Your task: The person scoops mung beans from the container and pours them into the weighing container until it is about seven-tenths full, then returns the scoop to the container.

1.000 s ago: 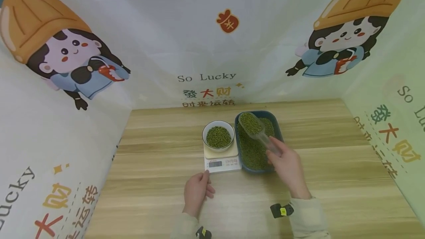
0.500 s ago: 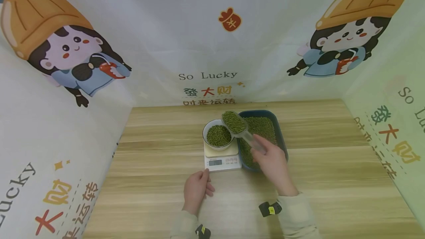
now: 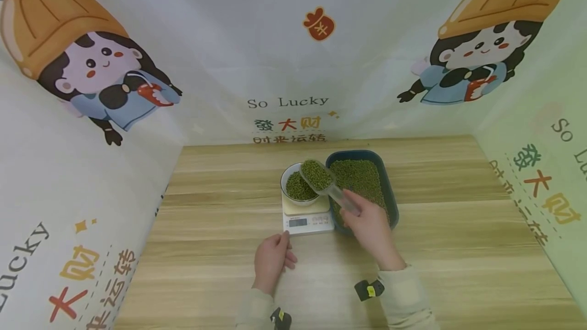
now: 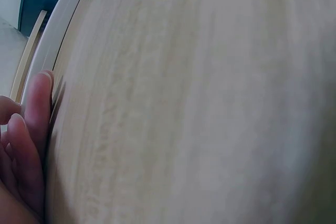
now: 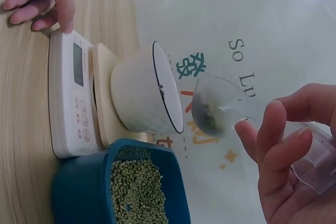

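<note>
A clear plastic scoop [image 3: 340, 198] heaped with mung beans [image 3: 316, 173] is in my right hand [image 3: 371, 225], whose fingers grip its handle. The scoop's front end hangs over the right side of a white dark-rimmed bowl [image 3: 305, 202], which holds more mung beans. That bowl stands on a white kitchen scale [image 3: 316, 224]; its small display is too faint to read. With its thumb at the scale's front left corner, my left hand [image 3: 271, 263] rests on the table, other fingers loosely bent. In the right wrist view the scoop [image 5: 210, 108] appears above the bowl's mouth.
A deep blue rectangular tub [image 3: 391, 197] of mung beans stands against the scale's right side, partly beneath my right hand. The wood-grain table [image 3: 206, 228] meets printed cloth walls [image 3: 220, 55] at the back and both sides.
My right hand has carried the loaded scoop leftward from over the tub to over the bowl, and slightly down in the last half second. The left hand stays at the scale's corner.
</note>
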{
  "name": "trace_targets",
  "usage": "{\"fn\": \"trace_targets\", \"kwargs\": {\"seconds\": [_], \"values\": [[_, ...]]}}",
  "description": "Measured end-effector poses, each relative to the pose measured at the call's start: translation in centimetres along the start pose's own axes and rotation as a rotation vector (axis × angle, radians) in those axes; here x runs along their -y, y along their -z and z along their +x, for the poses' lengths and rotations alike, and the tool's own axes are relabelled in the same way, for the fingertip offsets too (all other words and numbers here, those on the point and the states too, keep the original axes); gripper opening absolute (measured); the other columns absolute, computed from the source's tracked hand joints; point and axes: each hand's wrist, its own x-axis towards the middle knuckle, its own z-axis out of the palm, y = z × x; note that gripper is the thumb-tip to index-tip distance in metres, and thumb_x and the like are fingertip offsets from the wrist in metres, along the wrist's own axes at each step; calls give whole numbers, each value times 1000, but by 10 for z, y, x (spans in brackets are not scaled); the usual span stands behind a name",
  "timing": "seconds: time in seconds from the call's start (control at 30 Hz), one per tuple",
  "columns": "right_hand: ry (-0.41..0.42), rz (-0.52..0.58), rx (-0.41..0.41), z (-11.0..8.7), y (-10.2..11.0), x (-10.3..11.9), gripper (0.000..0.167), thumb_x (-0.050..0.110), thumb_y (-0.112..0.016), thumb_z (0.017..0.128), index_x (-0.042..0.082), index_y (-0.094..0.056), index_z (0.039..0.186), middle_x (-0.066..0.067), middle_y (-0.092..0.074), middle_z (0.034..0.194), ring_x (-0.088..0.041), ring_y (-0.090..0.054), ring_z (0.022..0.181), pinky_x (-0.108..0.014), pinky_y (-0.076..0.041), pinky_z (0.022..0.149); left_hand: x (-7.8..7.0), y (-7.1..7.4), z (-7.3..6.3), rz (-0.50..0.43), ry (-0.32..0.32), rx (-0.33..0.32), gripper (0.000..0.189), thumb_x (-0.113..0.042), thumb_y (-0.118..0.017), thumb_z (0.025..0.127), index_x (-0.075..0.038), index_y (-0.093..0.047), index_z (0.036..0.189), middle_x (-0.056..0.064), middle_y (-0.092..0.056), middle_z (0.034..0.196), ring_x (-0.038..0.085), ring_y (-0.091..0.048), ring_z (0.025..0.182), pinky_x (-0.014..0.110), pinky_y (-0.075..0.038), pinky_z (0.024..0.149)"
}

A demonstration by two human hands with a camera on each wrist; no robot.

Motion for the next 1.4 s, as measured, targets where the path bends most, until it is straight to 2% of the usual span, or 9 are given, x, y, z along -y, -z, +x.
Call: {"fn": "trace_targets", "kwargs": {"seconds": [0.53,0.77,1.0,1.17,1.4], "values": [[16,-77,15,-1,0,-1,43,18,-57,85,13,-50,126,-3,-66,78,-12,-52,46,-27,-38,36,0,0,1,-11,8,2,48,-53,-40,89,-10,-58,74,2,-61,56,17,-59,45,28,-46,39],[28,-106,4,0,-1,2,42,19,-57,84,14,-51,126,-4,-67,81,-12,-49,42,-27,-37,34,-1,0,1,-13,8,-3,47,-51,-40,90,-10,-58,74,2,-61,56,17,-59,45,27,-46,38],[54,-121,1,0,-1,4,41,18,-56,85,11,-51,125,-5,-67,83,-13,-54,45,-27,-38,35,-1,0,1,-6,-7,-6,46,-49,-40,91,-10,-58,74,1,-61,55,16,-59,45,28,-46,38],[68,-142,-1,0,-2,6,41,18,-56,85,11,-52,125,-6,-67,85,-12,-47,40,-27,-38,35,0,0,1,-2,-16,-5,46,-50,-40,90,-10,-58,74,1,-61,55,16,-59,45,28,-46,38],[83,-165,-9,0,-2,6,40,17,-56,84,10,-53,124,-8,-66,92,-9,-48,42,-27,-40,37,1,0,0,1,-11,-3,46,-49,-40,91,-10,-58,74,1,-61,55,16,-59,45,27,-46,38]]}}
